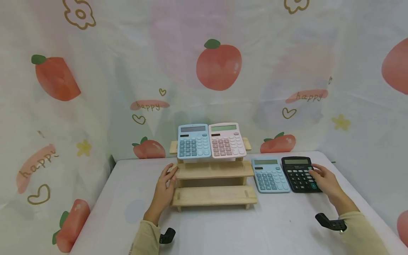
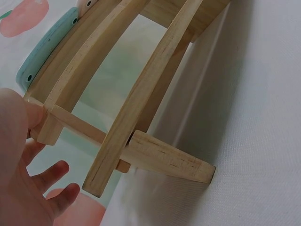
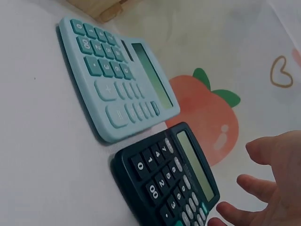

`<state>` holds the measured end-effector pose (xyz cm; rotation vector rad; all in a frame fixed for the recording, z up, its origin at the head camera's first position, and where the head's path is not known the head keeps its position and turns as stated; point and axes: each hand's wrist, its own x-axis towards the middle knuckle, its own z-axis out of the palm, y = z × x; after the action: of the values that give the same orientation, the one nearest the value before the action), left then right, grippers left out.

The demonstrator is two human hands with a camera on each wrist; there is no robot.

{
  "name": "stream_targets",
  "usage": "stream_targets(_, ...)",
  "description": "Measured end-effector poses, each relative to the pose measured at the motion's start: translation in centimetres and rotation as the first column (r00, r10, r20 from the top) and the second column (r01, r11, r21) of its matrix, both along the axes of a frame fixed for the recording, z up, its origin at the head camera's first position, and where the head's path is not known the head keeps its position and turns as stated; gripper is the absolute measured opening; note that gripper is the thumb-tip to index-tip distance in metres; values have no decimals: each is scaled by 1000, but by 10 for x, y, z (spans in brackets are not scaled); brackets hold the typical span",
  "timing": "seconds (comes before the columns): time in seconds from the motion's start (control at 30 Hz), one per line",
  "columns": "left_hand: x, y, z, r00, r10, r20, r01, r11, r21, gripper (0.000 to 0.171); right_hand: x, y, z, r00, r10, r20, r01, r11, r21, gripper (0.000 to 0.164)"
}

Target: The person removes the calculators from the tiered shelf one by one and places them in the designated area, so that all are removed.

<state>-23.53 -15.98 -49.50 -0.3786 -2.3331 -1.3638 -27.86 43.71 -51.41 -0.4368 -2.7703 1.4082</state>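
while the left hand [image 1: 164, 189] pinches the wooden rack [image 1: 213, 194] by its middle tier's left end, the right hand [image 1: 326, 180], fingers loose and parted, is at the right edge of the black calculator [image 1: 299, 175]. it lies on the desk [image 1: 223, 230] beside a pale blue calculator [image 1: 271, 176], right of the rack; a second blue calculator [image 1: 193, 141] and a pink calculator [image 1: 227, 141] lean up top.
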Motion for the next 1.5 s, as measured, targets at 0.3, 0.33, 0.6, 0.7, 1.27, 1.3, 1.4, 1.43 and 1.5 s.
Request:
stream_targets(0.3, 1, -3, 1, 1000, -10, 10, 10, 1000, 2, 38, 25, -66, 45, 993, 53, -105, -53, 999, 1, 72)
stream_targets(0.33, 1, -3, 1, 1000, -9, 12, 9, 1000, 3, 38, 25, -71, 46, 992, 57, -113, -57, 998, 2, 69)
stream_targets(0.6, 3, -5, 0, 1000, 7, 28, -6, 1000, -9, 39, 15, -86, 38, 962, 141, -235, -140, 990, 23, 62)
stream_targets(0.7, 2, -5, 0, 1000, 5, 25, -4, 1000, -11, 39, 32, -110, 67, 961, 150, -232, -161, 987, -30, 62)
stream_targets(1.27, 0, -1, 0, 1000, -11, 19, 11, 1000, -1, 39, 38, -146, 91, 938, 233, -259, -243, 970, -8, 59)
stream_targets(1.3, 0, -1, 0, 1000, -13, 17, 13, 1000, 0, 39, 38, -148, 91, 933, 243, -264, -254, 967, -8, 58)
stream_targets(1.4, 0, -1, 0, 1000, -14, 11, 14, 1000, -2, 39, 39, -155, 91, 925, 264, -272, -274, 962, -1, 56)
stream_targets(1.43, 0, -1, 0, 1000, -14, 9, 14, 1000, -2, 39, 39, -157, 91, 924, 267, -275, -278, 961, 0, 56)
stream_targets(1.5, 0, -2, 0, 1000, -14, 7, 14, 1000, -5, 39, 39, -161, 92, 921, 273, -277, -283, 959, 3, 55)
